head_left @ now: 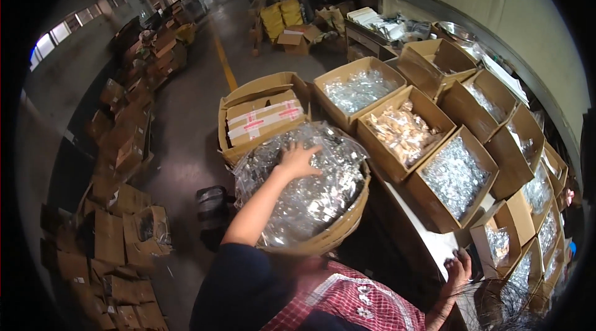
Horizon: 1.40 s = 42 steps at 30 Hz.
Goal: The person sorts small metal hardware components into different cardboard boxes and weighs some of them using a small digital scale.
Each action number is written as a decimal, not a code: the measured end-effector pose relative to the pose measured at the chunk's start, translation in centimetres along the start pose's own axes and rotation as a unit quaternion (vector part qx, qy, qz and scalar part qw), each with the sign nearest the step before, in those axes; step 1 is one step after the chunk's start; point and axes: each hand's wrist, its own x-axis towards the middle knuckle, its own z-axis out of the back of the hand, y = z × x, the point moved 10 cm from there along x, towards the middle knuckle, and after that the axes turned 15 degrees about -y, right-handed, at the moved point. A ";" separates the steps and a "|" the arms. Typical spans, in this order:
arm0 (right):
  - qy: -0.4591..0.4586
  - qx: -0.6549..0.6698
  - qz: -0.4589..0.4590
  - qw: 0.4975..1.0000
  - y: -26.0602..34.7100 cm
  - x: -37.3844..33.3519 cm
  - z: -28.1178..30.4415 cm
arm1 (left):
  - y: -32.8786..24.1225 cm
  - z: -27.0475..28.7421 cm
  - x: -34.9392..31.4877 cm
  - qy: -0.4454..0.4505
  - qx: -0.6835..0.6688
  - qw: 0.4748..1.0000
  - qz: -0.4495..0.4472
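Observation:
A large round carton [338, 238] stands in front of me, heaped with small clear plastic packets [323, 200] of shiny silvery pieces. On top of the heap lies my left hand [299, 160], palm down and fingers spread, gripping nothing that I can see. My right hand [458, 267] is at the lower right by the edge of a white tabletop [434, 245], next to a carton of packets. Its fingers are loosely bent and apart, with dark tips. I make out no held thing there.
Several open cartons of silvery packets [456, 176] cover the table at right, one with copper-coloured packets [406, 132]. A taped carton [264, 120] stands beyond the heap. Stacked boxes [124, 145] line the left. Yellow sacks [281, 19] stand at the back.

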 end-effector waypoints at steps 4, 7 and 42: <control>0.065 -0.056 -0.041 0.995 -3.3 -2.5 -14.7 | 3.5 1.0 -1.2 -0.062 -0.278 0.958 0.022; 0.194 -0.157 0.079 0.965 -3.7 -4.7 -28.2 | 11.3 -2.1 -4.5 -0.006 -0.629 0.753 0.193; -0.016 0.099 0.080 0.992 6.8 -6.1 -6.4 | -30.3 -4.9 -16.4 0.538 -0.752 0.246 0.292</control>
